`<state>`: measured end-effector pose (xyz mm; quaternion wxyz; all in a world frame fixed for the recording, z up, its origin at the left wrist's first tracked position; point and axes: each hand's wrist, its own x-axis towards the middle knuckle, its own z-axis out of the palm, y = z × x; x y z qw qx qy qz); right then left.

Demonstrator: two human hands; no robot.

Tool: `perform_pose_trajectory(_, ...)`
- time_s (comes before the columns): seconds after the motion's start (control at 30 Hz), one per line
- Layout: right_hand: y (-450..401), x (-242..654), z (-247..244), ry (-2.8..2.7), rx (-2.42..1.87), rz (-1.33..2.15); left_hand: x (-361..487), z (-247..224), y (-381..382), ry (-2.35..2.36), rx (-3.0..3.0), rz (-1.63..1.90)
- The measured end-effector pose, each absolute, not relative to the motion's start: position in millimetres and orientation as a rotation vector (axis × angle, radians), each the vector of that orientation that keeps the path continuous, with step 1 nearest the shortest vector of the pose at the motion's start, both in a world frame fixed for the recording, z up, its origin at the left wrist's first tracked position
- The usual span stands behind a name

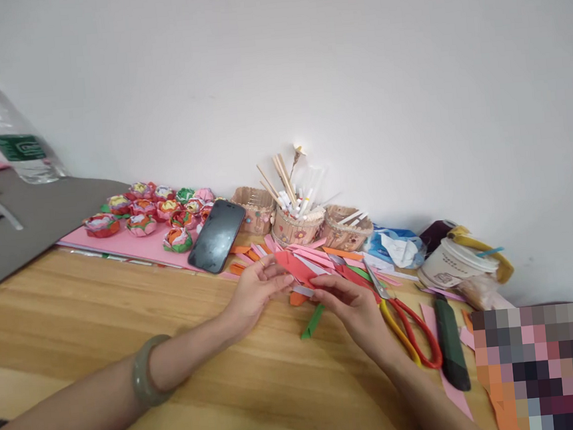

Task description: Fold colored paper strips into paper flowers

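red paper [295, 265]: held between both hands, in front of the strip pile
left hand [260, 287]: thumb and fingers close together, gripping the red paper's left end
right hand [349, 306]: thumb and forefinger pinching a pale strip [303, 291]
paper strips [315, 255]: loose pile just behind the hands
scissors [409, 328]: on the table [183, 291], beside the right hand
phone [217, 236]: near the paper flowers [141, 224]

I am making out no word for certain | bottle [3, 114]: its green label [20, 147] is showing me pale lettering, too blurred for reading | white cup [459, 265]: its side is carrying dark print and a small dark emblem [445, 279], both looking too tiny for me to read
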<state>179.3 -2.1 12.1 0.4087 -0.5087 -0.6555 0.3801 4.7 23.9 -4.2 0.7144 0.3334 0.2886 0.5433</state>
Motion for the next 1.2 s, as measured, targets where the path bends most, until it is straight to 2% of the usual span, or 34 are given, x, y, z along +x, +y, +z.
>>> perform_pose_trajectory(0.13,-6,174,15,-1.727,-1.217,1.093,7,-6,18,0.643,0.751,1.109)
perform_pose_trajectory(0.3,-4,176,12,-1.850,-1.214,0.912,5,-5,19,0.711,0.655,1.165)
perform_pose_trajectory(0.47,2,189,15,-1.859,-1.366,0.548,-1,-6,27,0.725,0.479,1.184)
perform_pose_trajectory(0.67,7,199,11,-2.200,-1.635,0.111,-2,-3,26,0.726,0.493,1.132)
perform_pose_trajectory(1.2,4,192,3,-2.346,-1.696,-0.042,3,-2,23,0.754,0.477,1.082)
